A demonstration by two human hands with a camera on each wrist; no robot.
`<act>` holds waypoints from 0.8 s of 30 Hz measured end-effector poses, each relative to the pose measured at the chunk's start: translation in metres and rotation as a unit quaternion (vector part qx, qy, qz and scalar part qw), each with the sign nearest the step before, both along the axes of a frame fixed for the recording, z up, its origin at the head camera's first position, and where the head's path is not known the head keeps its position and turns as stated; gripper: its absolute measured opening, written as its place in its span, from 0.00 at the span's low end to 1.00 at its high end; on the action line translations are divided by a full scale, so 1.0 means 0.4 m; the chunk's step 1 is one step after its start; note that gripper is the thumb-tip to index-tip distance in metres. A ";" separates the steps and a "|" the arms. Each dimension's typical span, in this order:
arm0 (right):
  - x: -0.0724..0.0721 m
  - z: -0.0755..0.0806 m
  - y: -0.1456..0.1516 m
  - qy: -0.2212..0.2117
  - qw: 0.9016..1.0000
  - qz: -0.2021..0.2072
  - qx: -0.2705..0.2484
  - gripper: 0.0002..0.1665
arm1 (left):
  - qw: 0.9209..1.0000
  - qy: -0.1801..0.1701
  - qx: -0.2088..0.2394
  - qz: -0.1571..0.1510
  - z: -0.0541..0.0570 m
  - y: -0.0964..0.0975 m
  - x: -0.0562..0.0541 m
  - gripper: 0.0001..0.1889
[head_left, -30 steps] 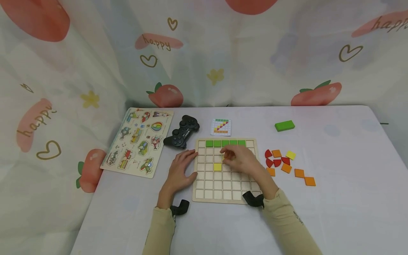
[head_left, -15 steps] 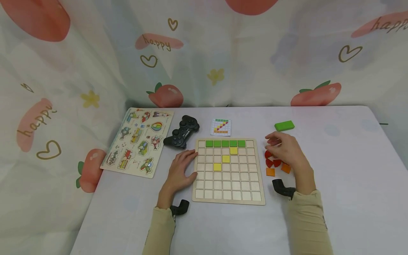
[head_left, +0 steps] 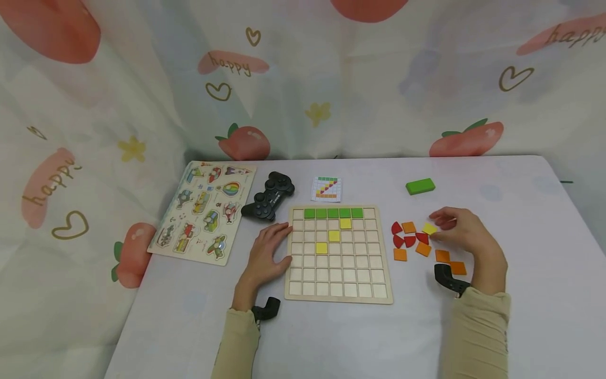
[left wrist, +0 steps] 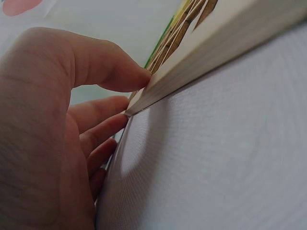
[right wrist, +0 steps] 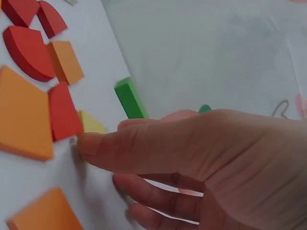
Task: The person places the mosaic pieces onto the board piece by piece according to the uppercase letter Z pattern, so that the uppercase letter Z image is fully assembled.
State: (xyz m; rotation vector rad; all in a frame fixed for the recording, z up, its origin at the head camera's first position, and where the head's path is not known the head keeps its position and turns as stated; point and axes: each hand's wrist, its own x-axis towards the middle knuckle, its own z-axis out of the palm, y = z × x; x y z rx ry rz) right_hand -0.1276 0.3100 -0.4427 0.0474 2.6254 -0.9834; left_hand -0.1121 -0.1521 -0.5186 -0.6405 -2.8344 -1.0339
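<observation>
Touching the left edge of the grid board [head_left: 343, 262] on the desk [head_left: 350, 337] with the left hand [head_left: 263, 255], relaxed and released. Reaching to the loose yellow tile [head_left: 429, 228], right of the board, with the right hand [head_left: 466, 231]; cannot tell whether pinched. With 4 red pieces [head_left: 409, 241] and 5 orange tiles [head_left: 423, 249] near it.

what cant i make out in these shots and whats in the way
Right wrist view: the right hand covers part of the yellow square; whether it is pinched is unclear.
Right wrist view: the lowest orange piece is cut off by the bottom edge.
Left wrist view: the wooden board is cut off by the frame and too slanted to count its cells.
Head view: lettering on the black controller is too small.
</observation>
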 end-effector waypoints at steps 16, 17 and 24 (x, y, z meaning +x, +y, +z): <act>-0.026 -0.006 -0.062 0.055 0.998 -0.011 0.016 0.26 | 1.000 0.010 0.002 -0.004 0.000 0.002 -0.002 0.35; -0.027 -0.004 -0.071 0.061 0.998 -0.008 0.011 0.26 | 1.000 0.012 0.002 -0.005 -0.001 0.002 -0.003 0.35; -0.045 0.000 -0.171 0.075 0.996 0.049 -0.018 0.25 | 1.000 0.009 0.004 -0.004 -0.001 0.001 -0.001 0.35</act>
